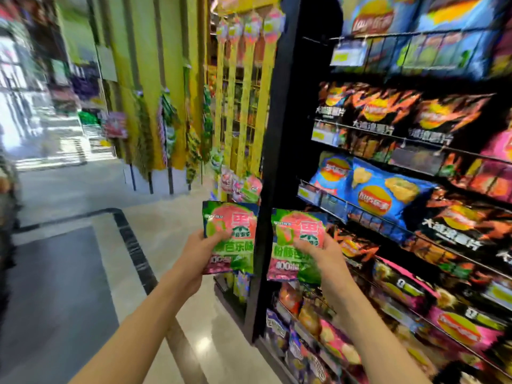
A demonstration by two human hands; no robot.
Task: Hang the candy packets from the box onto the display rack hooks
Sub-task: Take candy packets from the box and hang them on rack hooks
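I hold two green-and-pink candy packets upright in front of me. My left hand grips the left packet by its lower left side, thumb across its face. My right hand grips the right packet from the right, fingers over its front. Beyond them, the yellow display rack carries hanging candy packets on its hooks at about packet height. The box is not in view.
A black shelf post stands right behind the packets. To its right, wire shelves hold chip bags. More hanging goods line the yellow wall at the left. A tiled aisle floor with a dark mat lies at left.
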